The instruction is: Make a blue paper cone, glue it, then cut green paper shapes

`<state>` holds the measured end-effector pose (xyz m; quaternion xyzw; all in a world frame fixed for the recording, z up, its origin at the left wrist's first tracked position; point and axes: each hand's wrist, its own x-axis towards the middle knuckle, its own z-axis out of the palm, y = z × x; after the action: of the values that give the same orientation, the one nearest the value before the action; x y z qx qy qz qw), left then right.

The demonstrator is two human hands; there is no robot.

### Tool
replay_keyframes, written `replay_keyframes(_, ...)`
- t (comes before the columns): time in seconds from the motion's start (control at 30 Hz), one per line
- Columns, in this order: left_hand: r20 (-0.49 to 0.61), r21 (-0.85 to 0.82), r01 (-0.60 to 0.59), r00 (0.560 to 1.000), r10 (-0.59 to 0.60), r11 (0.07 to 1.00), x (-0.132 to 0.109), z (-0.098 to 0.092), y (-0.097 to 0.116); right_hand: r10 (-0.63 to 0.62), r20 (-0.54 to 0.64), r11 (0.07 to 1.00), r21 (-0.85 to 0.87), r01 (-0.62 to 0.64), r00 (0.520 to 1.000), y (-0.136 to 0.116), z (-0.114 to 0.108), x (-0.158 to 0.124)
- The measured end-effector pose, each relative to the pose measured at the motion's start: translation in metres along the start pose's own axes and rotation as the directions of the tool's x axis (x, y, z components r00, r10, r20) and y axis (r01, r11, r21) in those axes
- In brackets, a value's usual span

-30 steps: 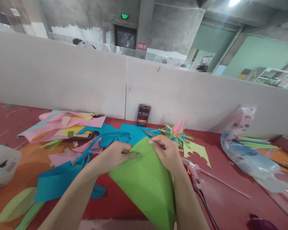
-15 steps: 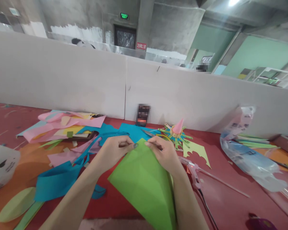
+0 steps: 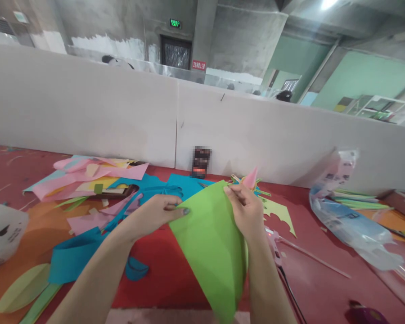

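A large green sheet (image 3: 211, 238) hangs between my two hands above the red table, its lower end reaching the table's near edge. Its left edge is pinched by my left hand (image 3: 158, 213), thumb against fingers. My right hand (image 3: 246, 207) grips the sheet near its top right corner, with fingers closed. Just behind my right hand stands a pink paper cone (image 3: 250, 177) on a woven ring with green strips, partly hidden by that hand. A pink glue gun (image 3: 273, 245) lies to the right, its front partly covered by my right arm.
Blue paper loops (image 3: 76, 254) and pink scraps (image 3: 91, 218) lie left. A clear plastic bag (image 3: 351, 225) lies right, beside stacked strips (image 3: 361, 199). A phone (image 3: 201, 162) leans against the white partition (image 3: 128, 117). Far right is a box (image 3: 403, 202).
My right hand has moved right with the sheet's top corner. My left hand has shifted slightly left and down along the sheet's edge, and the hands are farther apart.
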<state>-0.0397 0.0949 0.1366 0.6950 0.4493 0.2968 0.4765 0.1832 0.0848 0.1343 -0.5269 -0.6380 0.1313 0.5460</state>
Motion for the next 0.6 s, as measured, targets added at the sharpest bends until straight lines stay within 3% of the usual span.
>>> replay_keyframes(0.2, -0.074, -0.022, -0.005, 0.997, 0.003, 1.000, -0.001, -0.004, 0.008, -0.002, -0.079, 1.000, -0.008, 0.001, 0.997, 0.001, 0.003, 0.000)
replay_keyframes(0.33, -0.181, -0.168, 0.021, 0.982, -0.052, 0.986, 0.002, 0.002, 0.009, 0.020, -0.155, 1.000, -0.018, -0.023, 0.988, -0.001, 0.005, -0.001)
replay_keyframes(0.47, -0.312, -0.256, -0.071, 0.950, -0.013, 0.964, 0.005, 0.005, 0.003, 0.064, -0.204, 0.998, -0.016, -0.068, 0.977, -0.003, 0.009, -0.003)
replay_keyframes(0.53, -0.313, -0.299, -0.088, 0.950, -0.011, 0.950, 0.005, 0.006, 0.003, 0.074, -0.260, 0.997, -0.016, -0.081, 0.963, -0.004, 0.012, -0.004)
replay_keyframes(0.6, -0.236, -0.320, -0.056, 0.971, -0.022, 0.946, 0.005, 0.008, 0.003, 0.070, -0.320, 0.997, -0.017, -0.080, 0.945, -0.005, 0.015, -0.005)
